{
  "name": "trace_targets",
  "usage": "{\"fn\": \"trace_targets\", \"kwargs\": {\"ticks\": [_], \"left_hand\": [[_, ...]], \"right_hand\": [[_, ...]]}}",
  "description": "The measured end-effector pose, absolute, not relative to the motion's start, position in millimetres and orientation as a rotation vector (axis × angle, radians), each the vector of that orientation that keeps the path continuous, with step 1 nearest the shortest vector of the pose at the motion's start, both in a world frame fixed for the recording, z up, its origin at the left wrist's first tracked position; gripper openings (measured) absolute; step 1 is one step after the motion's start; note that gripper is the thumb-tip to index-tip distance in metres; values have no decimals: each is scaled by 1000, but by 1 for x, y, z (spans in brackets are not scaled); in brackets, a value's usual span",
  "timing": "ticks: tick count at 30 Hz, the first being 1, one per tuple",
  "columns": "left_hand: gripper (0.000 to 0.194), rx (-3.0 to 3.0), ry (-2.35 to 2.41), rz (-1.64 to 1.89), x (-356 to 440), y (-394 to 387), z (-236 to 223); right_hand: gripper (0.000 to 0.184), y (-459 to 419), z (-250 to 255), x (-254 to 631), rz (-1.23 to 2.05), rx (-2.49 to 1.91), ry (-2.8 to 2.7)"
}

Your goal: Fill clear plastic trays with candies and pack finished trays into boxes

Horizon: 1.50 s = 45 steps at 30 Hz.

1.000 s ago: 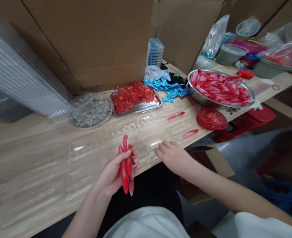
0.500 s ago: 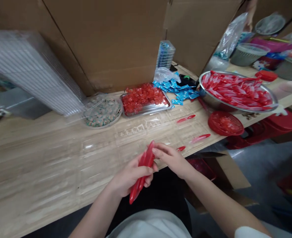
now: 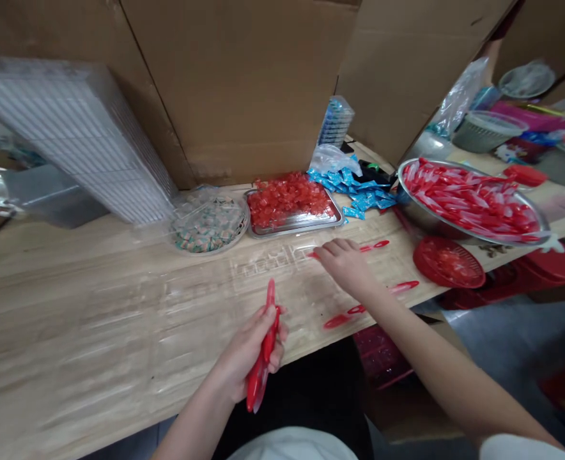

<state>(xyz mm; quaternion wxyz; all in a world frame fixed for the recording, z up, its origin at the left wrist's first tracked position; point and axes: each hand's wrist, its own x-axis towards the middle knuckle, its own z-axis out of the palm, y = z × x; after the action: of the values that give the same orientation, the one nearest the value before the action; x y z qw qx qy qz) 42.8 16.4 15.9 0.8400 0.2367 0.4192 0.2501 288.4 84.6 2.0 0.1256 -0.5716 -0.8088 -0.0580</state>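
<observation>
My left hand [image 3: 250, 348] is closed round a small bunch of red plastic-wrapped sticks [image 3: 264, 348], held above the near edge of the wooden table [image 3: 71, 319]. My right hand [image 3: 344, 263] reaches forward over clear plastic blister trays [image 3: 268, 262] lying flat on the table; its fingers pinch the end of one red stick [image 3: 314, 255] and lower it into a tray slot. Other red sticks lie loose in the trays: one [image 3: 373, 245] beyond my right hand, one [image 3: 404, 287] to its right, one [image 3: 344, 317] near the table edge.
Along the back stand a round dish of wrapped sweets [image 3: 209, 225], a metal tray of red sweets [image 3: 294, 201], blue sachets [image 3: 359, 185], a steel bowl of red sticks [image 3: 469, 199] and a red basket [image 3: 448, 262]. A stack of clear trays [image 3: 76, 137] leans at left against cardboard walls.
My right hand took one red stick from the bunch in my left hand and carried it forward to the blister trays. The left hand dropped slightly. The view shifted leftwards.
</observation>
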Motion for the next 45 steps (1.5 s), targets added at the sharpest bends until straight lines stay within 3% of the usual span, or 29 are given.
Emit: {"fn": "trace_targets", "kwargs": {"ticks": [3, 7, 9, 13, 15, 17, 19, 24, 28, 33, 38, 40, 45], "left_hand": [[28, 462, 855, 579, 34, 21, 15], [25, 494, 835, 585, 29, 23, 16], [29, 565, 874, 583, 32, 23, 17], [36, 692, 893, 538, 47, 18, 16], [36, 745, 902, 519, 50, 12, 13], [34, 775, 936, 528, 45, 6, 10], [30, 758, 1001, 612, 29, 5, 8], [18, 455, 1151, 1075, -23, 15, 10], [11, 146, 1080, 1227, -35, 22, 15], [14, -11, 899, 1235, -25, 21, 20], [9, 175, 828, 1237, -9, 14, 19], [11, 326, 879, 1239, -10, 13, 20], [29, 573, 1175, 1232, -29, 20, 14]], "right_hand": [[28, 88, -19, 287, -253, -1673, -2557], [35, 64, -19, 285, -9, -1720, -2169], [33, 44, -10, 271, 320, -1759, -1783], [33, 8, 4, 221, 1285, -1567, -1232], [29, -1, 6, 203, 1525, -1415, -1091], [26, -4, 9, 200, 1492, -1372, -1029], [23, -5, 14, 208, 1235, -1449, -1115], [22, -10, 12, 214, 364, -1442, -2126], [27, -18, -19, 193, 109, -1260, -2522], [29, -21, -27, 177, 316, -1317, -2311], [34, -13, 2, 148, 1288, -1408, -1648], [34, -1, 5, 147, 1483, -1376, -1566], [26, 39, -3, 181, 957, -1596, -1643]]}}
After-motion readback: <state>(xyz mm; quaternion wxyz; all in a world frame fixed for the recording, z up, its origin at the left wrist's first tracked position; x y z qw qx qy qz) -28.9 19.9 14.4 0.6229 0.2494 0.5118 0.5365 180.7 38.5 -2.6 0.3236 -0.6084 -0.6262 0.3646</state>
